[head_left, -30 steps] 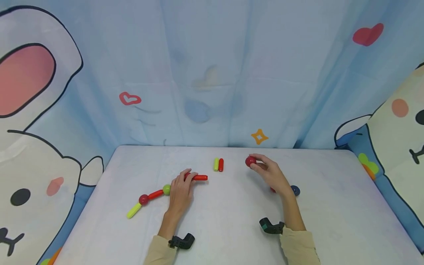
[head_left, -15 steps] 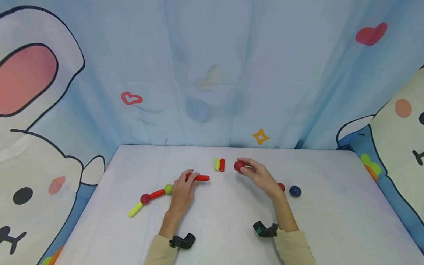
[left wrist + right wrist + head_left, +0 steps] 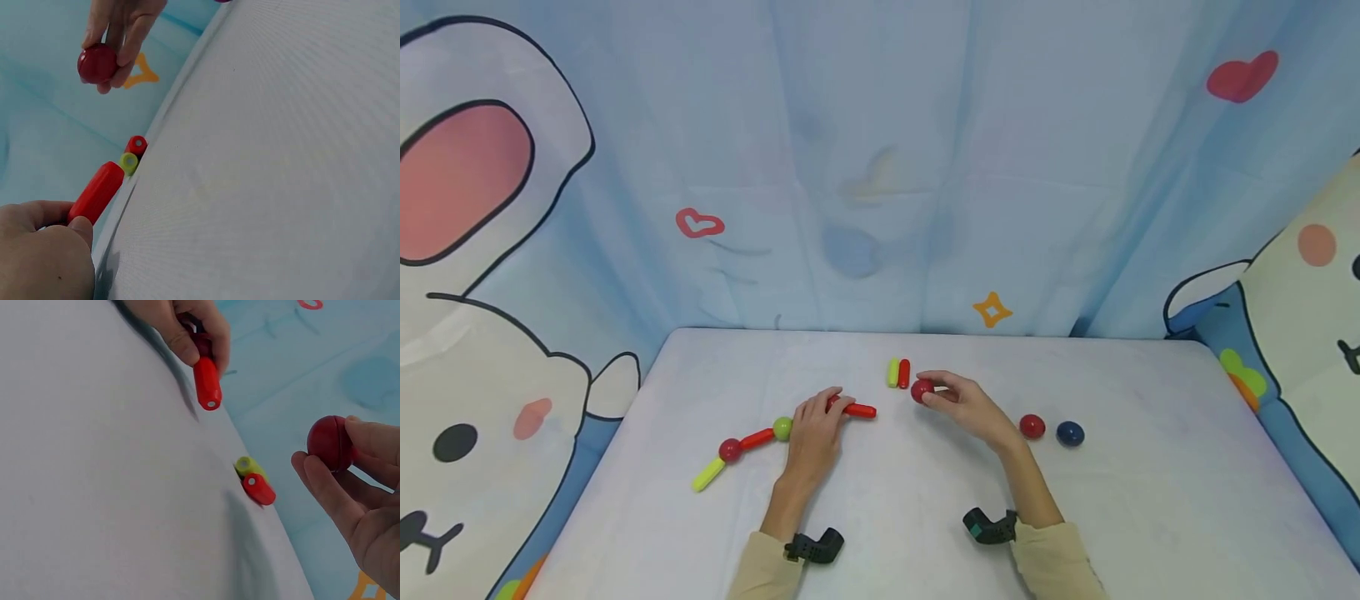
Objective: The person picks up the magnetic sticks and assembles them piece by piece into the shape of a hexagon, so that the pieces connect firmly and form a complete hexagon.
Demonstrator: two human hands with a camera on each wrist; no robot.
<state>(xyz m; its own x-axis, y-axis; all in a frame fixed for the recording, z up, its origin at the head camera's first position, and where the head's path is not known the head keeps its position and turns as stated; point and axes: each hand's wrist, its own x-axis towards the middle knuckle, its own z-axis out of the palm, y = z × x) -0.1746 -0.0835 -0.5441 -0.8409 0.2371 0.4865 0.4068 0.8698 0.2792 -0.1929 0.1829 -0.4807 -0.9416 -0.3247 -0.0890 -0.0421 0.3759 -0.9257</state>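
Observation:
My left hand (image 3: 814, 437) pinches a dark red ball (image 3: 201, 344) from which a red rod (image 3: 859, 411) sticks out to the right. A pale round disc shows in the rod's free end in the right wrist view. Left of this hand lies a chain: a green ball (image 3: 782, 428), a red rod (image 3: 757, 439), a red ball (image 3: 730, 451) and a yellow-green rod (image 3: 708, 475). Whatever links the chain to the held ball is hidden by the hand. My right hand (image 3: 966, 408) holds another red ball (image 3: 331, 444) between thumb and fingertips, above the table and apart from the rod.
Side by side near the back edge lie a yellow-green rod (image 3: 892, 372) and a short red rod (image 3: 904, 373). To the right, a red ball (image 3: 1032, 427) and a dark blue ball (image 3: 1070, 433) rest on the white table (image 3: 917, 517). A printed curtain (image 3: 880, 167) hangs behind.
My right hand has carried its red ball leftward and slightly nearer, uncovering the red and blue balls on the table. The left hand has dipped the red rod slightly.

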